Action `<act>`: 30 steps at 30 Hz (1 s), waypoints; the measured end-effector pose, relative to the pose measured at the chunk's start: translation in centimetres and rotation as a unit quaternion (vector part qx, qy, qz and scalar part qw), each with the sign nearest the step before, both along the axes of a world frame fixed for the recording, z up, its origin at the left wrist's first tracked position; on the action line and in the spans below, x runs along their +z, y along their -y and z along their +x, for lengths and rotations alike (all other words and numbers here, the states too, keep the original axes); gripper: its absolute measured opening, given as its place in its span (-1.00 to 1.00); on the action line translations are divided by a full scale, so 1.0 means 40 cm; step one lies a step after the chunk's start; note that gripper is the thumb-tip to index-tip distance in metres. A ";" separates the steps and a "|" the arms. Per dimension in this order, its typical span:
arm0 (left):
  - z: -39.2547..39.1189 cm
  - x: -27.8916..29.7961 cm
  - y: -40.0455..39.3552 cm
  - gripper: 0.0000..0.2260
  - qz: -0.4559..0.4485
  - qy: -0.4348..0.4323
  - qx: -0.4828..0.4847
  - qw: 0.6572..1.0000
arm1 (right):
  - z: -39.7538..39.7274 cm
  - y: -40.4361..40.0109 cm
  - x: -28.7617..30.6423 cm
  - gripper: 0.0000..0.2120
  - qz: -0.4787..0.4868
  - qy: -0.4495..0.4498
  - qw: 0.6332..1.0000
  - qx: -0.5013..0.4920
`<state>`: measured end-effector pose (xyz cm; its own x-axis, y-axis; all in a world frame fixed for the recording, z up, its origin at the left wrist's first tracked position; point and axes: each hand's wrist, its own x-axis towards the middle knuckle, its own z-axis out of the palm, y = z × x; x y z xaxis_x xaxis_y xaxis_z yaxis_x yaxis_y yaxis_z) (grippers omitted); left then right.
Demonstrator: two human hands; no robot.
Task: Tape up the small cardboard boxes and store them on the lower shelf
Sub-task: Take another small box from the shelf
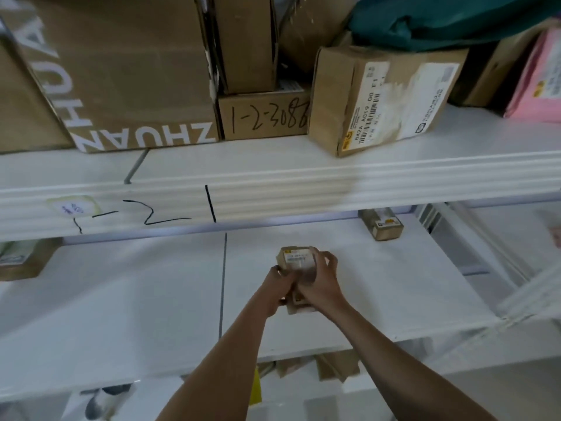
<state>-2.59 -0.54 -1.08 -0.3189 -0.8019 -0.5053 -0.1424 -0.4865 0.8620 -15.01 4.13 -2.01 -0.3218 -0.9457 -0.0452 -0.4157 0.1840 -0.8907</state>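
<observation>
White lower shelf; both arms outstretched, left hand and right hand gripping small cardboard boxes.

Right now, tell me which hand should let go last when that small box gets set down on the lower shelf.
Probably the right hand. Its fingers wrap over the top and far side of the small box, while the left hand only grips the near left corner. The lower shelf lies bare just beyond.

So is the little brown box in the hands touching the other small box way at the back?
Apart. The head view shows bare white shelf between the held small cardboard box and the back box.
</observation>
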 end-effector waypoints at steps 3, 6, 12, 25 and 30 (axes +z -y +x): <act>0.024 -0.011 -0.002 -0.61 0.036 -0.071 0.026 0.996 | -0.038 -0.025 0.018 -0.16 0.058 0.091 0.994 0.031; 0.027 -0.009 -0.008 -0.56 0.058 -0.120 0.031 0.991 | -0.064 -0.030 0.024 -0.17 0.110 0.248 0.961 0.042; 0.021 -0.007 -0.025 -0.64 0.081 -0.164 -0.005 0.983 | -0.093 -0.011 0.006 -0.61 0.149 0.232 0.961 -0.007; -0.003 -0.006 -0.039 -0.56 0.044 -0.212 -0.015 0.976 | -0.166 -0.023 0.035 -0.70 0.105 0.327 0.939 0.008; -0.012 -0.021 -0.062 -0.53 0.031 -0.212 0.015 0.977 | -0.162 -0.035 0.030 -0.66 0.118 0.339 0.933 0.008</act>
